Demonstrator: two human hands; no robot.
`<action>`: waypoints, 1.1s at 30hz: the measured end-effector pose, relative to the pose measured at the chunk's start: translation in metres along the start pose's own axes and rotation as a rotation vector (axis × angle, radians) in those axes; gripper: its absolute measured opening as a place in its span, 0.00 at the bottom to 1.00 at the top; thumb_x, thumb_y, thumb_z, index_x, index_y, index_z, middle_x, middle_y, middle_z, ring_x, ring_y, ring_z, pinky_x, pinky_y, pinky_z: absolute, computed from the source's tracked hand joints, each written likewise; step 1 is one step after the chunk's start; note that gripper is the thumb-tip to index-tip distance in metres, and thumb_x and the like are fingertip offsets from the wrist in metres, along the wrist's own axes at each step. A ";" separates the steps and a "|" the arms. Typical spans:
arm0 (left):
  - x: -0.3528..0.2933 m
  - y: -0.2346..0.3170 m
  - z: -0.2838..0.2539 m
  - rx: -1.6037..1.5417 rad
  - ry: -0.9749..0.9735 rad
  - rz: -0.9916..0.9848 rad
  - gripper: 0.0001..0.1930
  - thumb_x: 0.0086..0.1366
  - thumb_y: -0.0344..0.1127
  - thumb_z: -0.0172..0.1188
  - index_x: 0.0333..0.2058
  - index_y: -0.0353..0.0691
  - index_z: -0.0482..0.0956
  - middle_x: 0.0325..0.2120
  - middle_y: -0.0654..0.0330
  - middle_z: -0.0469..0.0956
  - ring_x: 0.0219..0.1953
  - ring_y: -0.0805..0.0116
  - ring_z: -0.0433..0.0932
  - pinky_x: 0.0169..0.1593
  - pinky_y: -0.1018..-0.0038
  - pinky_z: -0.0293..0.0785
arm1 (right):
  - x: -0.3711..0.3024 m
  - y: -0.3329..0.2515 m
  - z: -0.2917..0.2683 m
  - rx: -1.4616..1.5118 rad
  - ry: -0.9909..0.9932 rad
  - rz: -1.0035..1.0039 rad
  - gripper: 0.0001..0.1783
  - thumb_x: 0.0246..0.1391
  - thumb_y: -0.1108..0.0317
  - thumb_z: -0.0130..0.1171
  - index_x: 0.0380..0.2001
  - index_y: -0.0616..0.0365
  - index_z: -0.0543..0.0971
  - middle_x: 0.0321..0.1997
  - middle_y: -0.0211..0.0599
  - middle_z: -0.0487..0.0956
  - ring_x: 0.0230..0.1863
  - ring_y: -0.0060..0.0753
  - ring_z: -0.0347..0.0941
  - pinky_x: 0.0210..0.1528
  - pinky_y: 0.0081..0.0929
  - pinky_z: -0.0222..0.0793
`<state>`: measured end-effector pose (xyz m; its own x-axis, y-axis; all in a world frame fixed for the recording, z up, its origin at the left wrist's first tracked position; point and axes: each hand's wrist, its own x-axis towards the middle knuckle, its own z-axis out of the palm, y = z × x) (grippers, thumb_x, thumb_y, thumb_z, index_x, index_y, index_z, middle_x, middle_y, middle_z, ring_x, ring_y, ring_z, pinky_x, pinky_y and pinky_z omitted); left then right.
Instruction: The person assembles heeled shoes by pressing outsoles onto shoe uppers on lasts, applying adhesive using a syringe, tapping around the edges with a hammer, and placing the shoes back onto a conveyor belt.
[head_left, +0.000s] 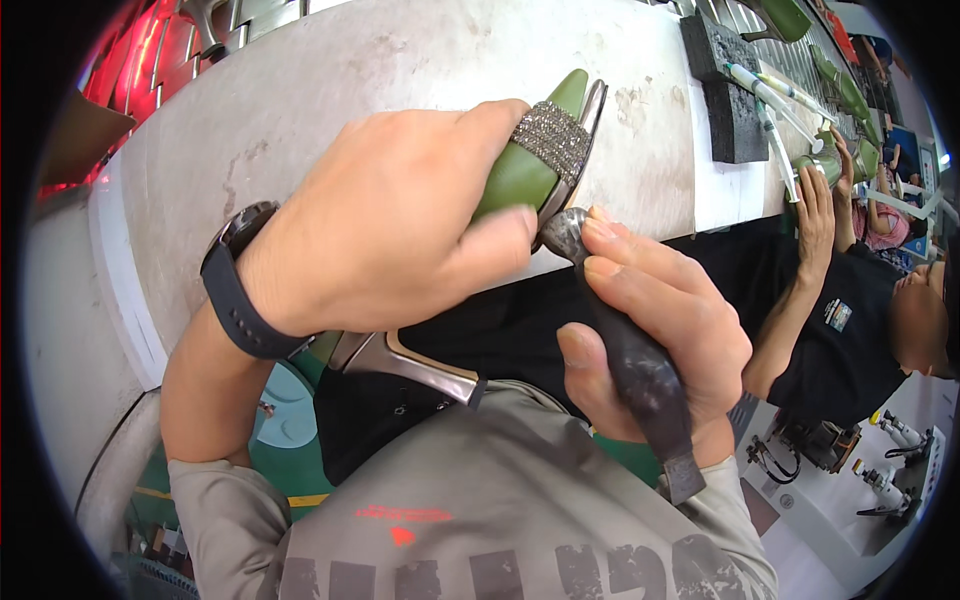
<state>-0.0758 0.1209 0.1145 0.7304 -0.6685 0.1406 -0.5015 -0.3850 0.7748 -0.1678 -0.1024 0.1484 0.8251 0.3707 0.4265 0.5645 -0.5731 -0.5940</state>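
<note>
Looks like a shoe workshop: a long pale grey workbench, scuffed and stained, with dark foam blocks and white tubes further down, where another person's hand rests beside more green shoes.

The left hand is wrapped around a green pointed high-heel shoe with a glittery band, holding it at the bench edge with the metallic heel pointing back toward the body. The right hand grips a dark, worn hand tool, its tip touching the sole edge near the toe. I'd guess it's mid-job; the sole shows no clear finished result yet.
</note>
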 end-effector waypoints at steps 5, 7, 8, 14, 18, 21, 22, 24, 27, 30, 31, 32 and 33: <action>-0.002 -0.001 0.000 0.037 0.004 -0.009 0.23 0.72 0.37 0.55 0.57 0.22 0.73 0.35 0.37 0.81 0.39 0.37 0.80 0.42 0.54 0.75 | -0.006 -0.007 0.011 -0.072 0.011 -0.018 0.18 0.55 0.70 0.71 0.44 0.71 0.79 0.48 0.65 0.84 0.51 0.58 0.85 0.55 0.43 0.82; -0.003 0.000 0.000 0.062 0.018 0.005 0.23 0.73 0.38 0.54 0.56 0.22 0.74 0.35 0.37 0.81 0.38 0.37 0.80 0.42 0.54 0.75 | -0.006 -0.012 0.013 -0.099 0.014 -0.031 0.18 0.54 0.71 0.71 0.44 0.71 0.79 0.47 0.65 0.84 0.51 0.59 0.85 0.55 0.44 0.82; -0.003 0.000 0.000 0.062 0.022 0.000 0.23 0.73 0.38 0.54 0.56 0.22 0.74 0.34 0.37 0.81 0.37 0.37 0.80 0.41 0.54 0.75 | -0.006 -0.014 0.015 -0.107 0.012 -0.048 0.18 0.53 0.72 0.71 0.44 0.71 0.79 0.47 0.65 0.84 0.50 0.59 0.85 0.55 0.44 0.82; -0.005 0.000 0.000 0.045 0.029 -0.017 0.20 0.73 0.39 0.55 0.54 0.26 0.76 0.32 0.40 0.81 0.35 0.38 0.80 0.40 0.55 0.75 | -0.017 -0.017 0.039 -0.146 0.123 -0.055 0.22 0.38 0.72 0.77 0.40 0.64 0.84 0.45 0.50 0.85 0.43 0.50 0.84 0.45 0.40 0.83; -0.005 0.001 0.003 0.053 0.050 -0.032 0.19 0.74 0.40 0.56 0.53 0.29 0.77 0.32 0.41 0.81 0.35 0.38 0.80 0.39 0.56 0.75 | -0.025 -0.027 0.056 -0.101 0.129 -0.010 0.24 0.36 0.72 0.77 0.42 0.64 0.83 0.47 0.50 0.85 0.41 0.45 0.80 0.43 0.38 0.74; -0.001 0.004 0.001 0.028 0.009 -0.053 0.19 0.74 0.40 0.57 0.54 0.29 0.77 0.32 0.42 0.81 0.34 0.40 0.80 0.39 0.58 0.75 | -0.027 -0.027 0.067 0.107 0.221 0.030 0.24 0.36 0.74 0.76 0.42 0.64 0.83 0.47 0.51 0.85 0.41 0.44 0.80 0.43 0.37 0.76; -0.001 0.004 0.002 0.034 0.004 -0.052 0.19 0.74 0.40 0.57 0.54 0.29 0.77 0.32 0.42 0.81 0.34 0.40 0.80 0.39 0.58 0.75 | -0.025 -0.026 0.068 0.166 0.215 0.051 0.24 0.37 0.75 0.76 0.42 0.65 0.83 0.46 0.52 0.86 0.41 0.46 0.81 0.43 0.38 0.78; -0.002 0.002 0.002 -0.001 0.015 -0.099 0.20 0.75 0.42 0.57 0.54 0.29 0.78 0.30 0.43 0.81 0.31 0.45 0.80 0.38 0.61 0.75 | -0.024 -0.018 0.070 0.257 0.212 0.038 0.23 0.37 0.75 0.76 0.42 0.66 0.83 0.46 0.52 0.86 0.41 0.47 0.82 0.44 0.38 0.79; -0.004 -0.009 0.006 -0.042 0.106 -0.055 0.21 0.76 0.44 0.58 0.54 0.29 0.78 0.29 0.46 0.80 0.30 0.52 0.80 0.38 0.62 0.75 | -0.019 -0.013 0.055 0.364 0.166 0.018 0.21 0.41 0.74 0.76 0.41 0.66 0.84 0.45 0.52 0.86 0.44 0.52 0.85 0.46 0.40 0.81; -0.007 0.000 0.000 -0.024 0.063 -0.142 0.21 0.75 0.47 0.59 0.45 0.30 0.82 0.26 0.48 0.79 0.28 0.59 0.78 0.37 0.64 0.74 | -0.028 -0.015 0.041 -0.077 0.214 -0.053 0.18 0.45 0.71 0.76 0.41 0.65 0.84 0.45 0.52 0.86 0.45 0.53 0.85 0.47 0.40 0.81; -0.005 0.004 -0.003 0.004 -0.015 -0.189 0.21 0.75 0.48 0.59 0.42 0.30 0.83 0.25 0.48 0.79 0.28 0.60 0.78 0.36 0.65 0.74 | -0.030 -0.012 0.042 -0.113 0.205 -0.072 0.18 0.45 0.71 0.76 0.41 0.64 0.84 0.44 0.52 0.86 0.45 0.52 0.85 0.47 0.40 0.81; -0.002 0.006 -0.005 0.020 -0.016 -0.231 0.21 0.75 0.49 0.60 0.37 0.31 0.83 0.24 0.49 0.79 0.26 0.59 0.76 0.34 0.66 0.73 | -0.029 -0.014 0.045 -0.119 0.190 -0.081 0.19 0.44 0.71 0.76 0.41 0.64 0.84 0.44 0.51 0.86 0.45 0.52 0.85 0.46 0.39 0.82; -0.002 0.005 -0.005 0.017 -0.017 -0.235 0.21 0.75 0.49 0.60 0.37 0.31 0.83 0.24 0.49 0.79 0.26 0.59 0.76 0.34 0.66 0.73 | -0.026 -0.018 0.051 -0.129 0.178 -0.089 0.19 0.44 0.71 0.76 0.41 0.64 0.84 0.44 0.51 0.85 0.45 0.51 0.85 0.45 0.39 0.82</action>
<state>-0.0778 0.1232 0.1210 0.8201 -0.5697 -0.0530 -0.3266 -0.5421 0.7743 -0.1983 -0.0648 0.1131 0.7482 0.2955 0.5940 0.6177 -0.6370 -0.4612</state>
